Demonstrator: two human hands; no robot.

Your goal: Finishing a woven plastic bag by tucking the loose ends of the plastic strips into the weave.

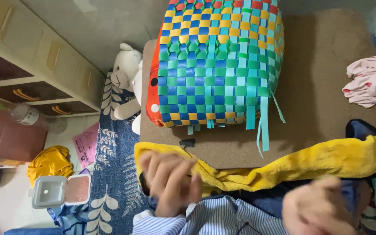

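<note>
your left hand (168,182) sits low in the head view, just in front of your striped sleeve (214,217), its fingers (177,167) loosely spread and blurred, holding nothing that shows. it lies over the near edge of the yellow cloth (283,167), which drapes along the front of the brown board (323,95). your right hand (316,206) is lower right, also blurred, and you cannot tell whether its fingers are curled or open, nor whether they pinch anything; it sits just below the yellow cloth, near the dark blue fabric (362,130) at the right.

the woven basket (218,61) rests on the brown board well beyond both hands, apart from them. it is plaited from green, blue, yellow and teal strips, with red ones at the far end, and loose teal strip ends (264,126) hang from its near side onto the board.

to the left, a white stuffed toy (125,78) leans beside the basket, on a blue leaf-patterned rug (114,174). a small grey open-lidded box (62,191) lies on the floor near a crumpled yellow bag (51,163). a pink patterned cloth (368,80) lies at the board's right edge.
</note>
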